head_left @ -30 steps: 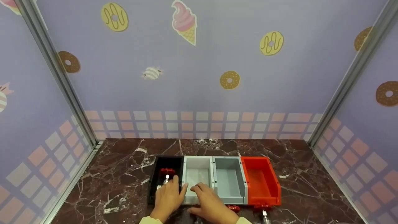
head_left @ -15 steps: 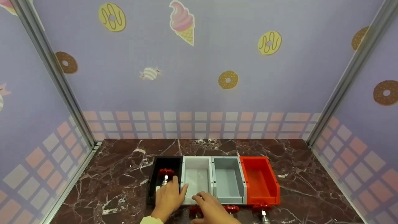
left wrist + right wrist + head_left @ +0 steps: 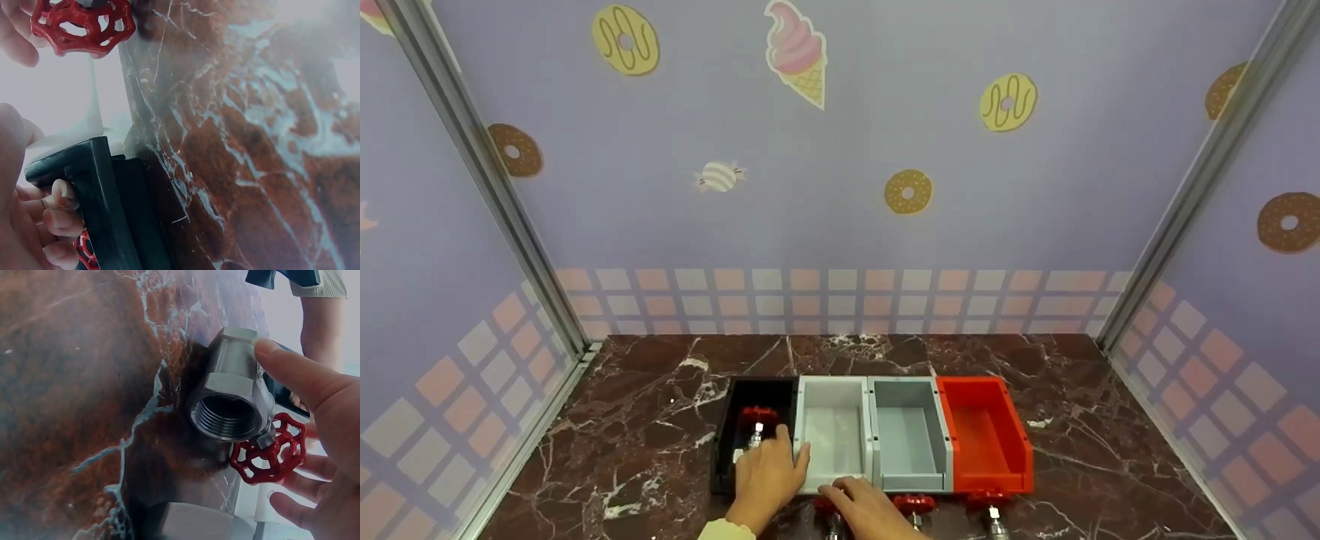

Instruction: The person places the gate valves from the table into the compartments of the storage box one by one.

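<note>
My left hand (image 3: 769, 476) rests at the front of the black bin (image 3: 718, 457), its fingers (image 3: 62, 222) over the low front edge. Inside that bin stands a metal valve with a red handwheel (image 3: 757, 415), partly covered by the hand. In front of the white bin (image 3: 834, 427), my right hand (image 3: 870, 514) holds another steel valve (image 3: 228, 382) with a red handwheel (image 3: 270, 453). The right thumb lies on the valve body and the fingers curl behind the wheel. The valve's threaded end opening faces the right wrist camera.
A grey bin (image 3: 911, 431) and a red bin (image 3: 986, 427) continue the row to the right. Two more red-wheeled valves stand in front of them, one by the grey bin (image 3: 913, 504), one by the red bin (image 3: 994, 514). Patterned walls enclose the marble-look table (image 3: 645, 420).
My right hand has drawn back from over the white bin's front edge down to the valve in front of it. The left hand stays in place at the black bin.
</note>
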Demonstrator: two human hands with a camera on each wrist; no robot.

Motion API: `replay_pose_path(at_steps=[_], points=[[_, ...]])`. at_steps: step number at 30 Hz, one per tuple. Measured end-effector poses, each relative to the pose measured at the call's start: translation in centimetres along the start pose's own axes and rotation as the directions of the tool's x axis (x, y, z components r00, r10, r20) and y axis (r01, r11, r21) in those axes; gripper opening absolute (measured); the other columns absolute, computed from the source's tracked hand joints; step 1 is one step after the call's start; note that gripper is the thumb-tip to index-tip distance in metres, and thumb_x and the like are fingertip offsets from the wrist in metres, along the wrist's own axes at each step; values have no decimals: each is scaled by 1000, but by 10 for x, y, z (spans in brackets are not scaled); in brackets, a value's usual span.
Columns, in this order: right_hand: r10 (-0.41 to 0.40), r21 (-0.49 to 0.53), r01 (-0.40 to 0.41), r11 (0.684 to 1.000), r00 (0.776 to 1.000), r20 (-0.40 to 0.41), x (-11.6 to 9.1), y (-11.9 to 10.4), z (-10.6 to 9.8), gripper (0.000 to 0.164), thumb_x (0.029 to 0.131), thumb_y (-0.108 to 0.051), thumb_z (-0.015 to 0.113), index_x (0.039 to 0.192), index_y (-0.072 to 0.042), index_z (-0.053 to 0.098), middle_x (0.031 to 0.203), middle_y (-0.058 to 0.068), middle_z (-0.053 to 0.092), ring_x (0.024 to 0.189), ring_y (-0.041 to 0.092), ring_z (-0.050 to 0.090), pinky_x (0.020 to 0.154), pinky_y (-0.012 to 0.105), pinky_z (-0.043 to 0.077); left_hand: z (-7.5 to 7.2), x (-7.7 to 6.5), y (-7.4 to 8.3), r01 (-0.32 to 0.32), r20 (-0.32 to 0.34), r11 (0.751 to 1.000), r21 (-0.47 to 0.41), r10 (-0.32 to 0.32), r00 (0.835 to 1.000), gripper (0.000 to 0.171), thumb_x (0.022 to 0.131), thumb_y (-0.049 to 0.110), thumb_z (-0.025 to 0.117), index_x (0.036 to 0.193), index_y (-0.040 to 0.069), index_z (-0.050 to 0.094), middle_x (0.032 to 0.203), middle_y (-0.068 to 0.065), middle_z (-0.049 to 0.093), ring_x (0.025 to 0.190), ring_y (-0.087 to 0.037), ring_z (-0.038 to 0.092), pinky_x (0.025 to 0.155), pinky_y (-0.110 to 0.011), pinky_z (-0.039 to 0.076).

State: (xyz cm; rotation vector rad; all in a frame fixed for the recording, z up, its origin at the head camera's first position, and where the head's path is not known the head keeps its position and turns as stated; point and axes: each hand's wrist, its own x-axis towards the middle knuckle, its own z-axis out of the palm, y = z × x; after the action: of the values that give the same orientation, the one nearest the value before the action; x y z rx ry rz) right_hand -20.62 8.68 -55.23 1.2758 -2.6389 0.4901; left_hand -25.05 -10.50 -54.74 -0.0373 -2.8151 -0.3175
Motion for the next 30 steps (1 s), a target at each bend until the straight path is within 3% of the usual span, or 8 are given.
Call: replay_pose_path(at_steps=[4,10,13,19,30], points=[[-31,-68,29,997,999,-30,-5,0,5,60,85,-54,51,127,-11,49,107,6,57,91,17,55,72,29,47,1,0,0,-3,-15,1000,3,3,1000,37,84,46,55,83,10,51,54,-6,54,42,-20,47,39,-37,33],[74,-136,-64,989,995,71,-10,-6,6,69,86,-67,31,136,-20,40,120,3,52,104,19,52,78,37,46,3,0,1,-3,-17,1000,14,3,1000,36,85,44,54,85,8,54,55,-7,56,41,-21,47,39,-37,33],[93,-198,-78,977,993,70,-13,-8,7,71,85,-69,26,138,-23,37,124,1,50,106,18,51,78,37,46,4,0,2,-6,-16,1000,17,7,1000,37,86,43,53,88,6,55,54,-7,56,39,-20,45,38,-36,31],[37,-335,-39,941,999,-10,-18,-9,12,71,86,-68,23,137,-21,38,124,-1,50,106,16,53,75,34,46,4,0,5,-2,-8,1000,10,2,1000,36,85,41,53,88,5,55,52,-7,55,37,-19,43,37,-36,30],[-15,-399,-2,917,999,-39,-12,-13,18,72,87,-67,26,132,-15,44,116,6,53,97,19,56,73,30,48,3,0,5,2,-12,1000,6,-2,1000,33,86,38,53,86,6,51,54,-8,55,39,-22,46,38,-38,32]])
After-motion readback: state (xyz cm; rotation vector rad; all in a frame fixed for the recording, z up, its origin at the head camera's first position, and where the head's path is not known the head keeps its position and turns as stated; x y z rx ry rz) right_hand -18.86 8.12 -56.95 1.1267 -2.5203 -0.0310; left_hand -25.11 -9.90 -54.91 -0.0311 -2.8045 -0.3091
